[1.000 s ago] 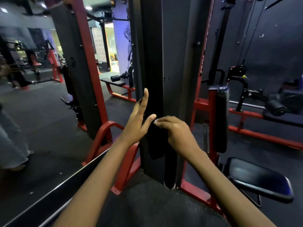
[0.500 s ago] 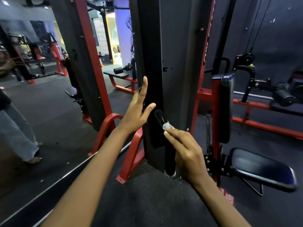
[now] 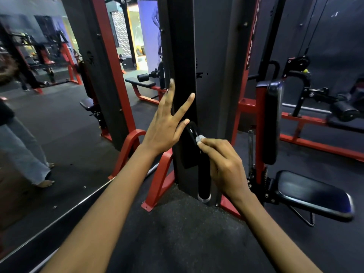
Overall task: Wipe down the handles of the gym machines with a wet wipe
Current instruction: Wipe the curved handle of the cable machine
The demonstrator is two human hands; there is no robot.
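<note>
The right hand (image 3: 226,164) pinches a small wadded wet wipe (image 3: 199,138) at its fingertips, pressing it to the upper end of a black hanging handle (image 3: 202,174). The left hand (image 3: 167,123) is spread with straight fingers, its thumb tip near or perhaps touching the handle's top. Behind stands the machine's dark upright (image 3: 183,56); a padded seat (image 3: 313,192) sits to the right. The wipe is soft and damp, best kept bunched; the handle looks rigid but likely swings, so steady it at the top.
</note>
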